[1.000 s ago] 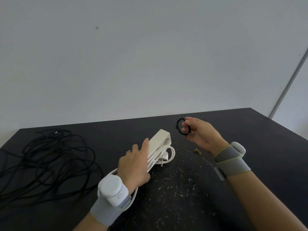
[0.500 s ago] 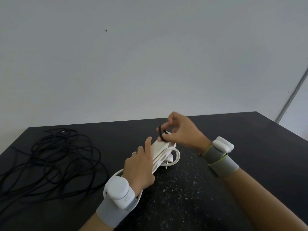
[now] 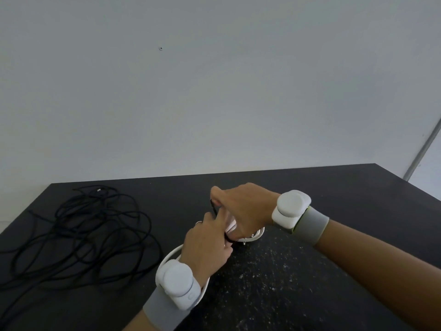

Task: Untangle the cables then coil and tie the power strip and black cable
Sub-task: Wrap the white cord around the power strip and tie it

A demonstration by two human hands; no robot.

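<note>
**Power strip coiled and being banded; black cable left to do**

Far left of the worktop (image 3: 346, 194), the black cable (image 3: 90, 235) lies in a loose sprawl of loops, well apart from both hands; it is clear of the white cord, so untangling looks done, but it is neither coiled nor tied. In the centre, the left hand (image 3: 207, 244) is wrapped over the power strip (image 3: 231, 227), clamping it together with its coiled white cord (image 3: 170, 254); one loop of cord pokes out by the wrist. The strip is mostly hidden under both hands, held just above the worktop. The black band (image 3: 213, 206) is stretched around the strip's far end. The right hand (image 3: 243, 209) pinches the band between curled fingers, pulling it over the bundle; how far on it is, I cannot tell. My judgement is roughly halfway: the strip tie needs finishing, then the black cable needs coiling and tying.
</note>
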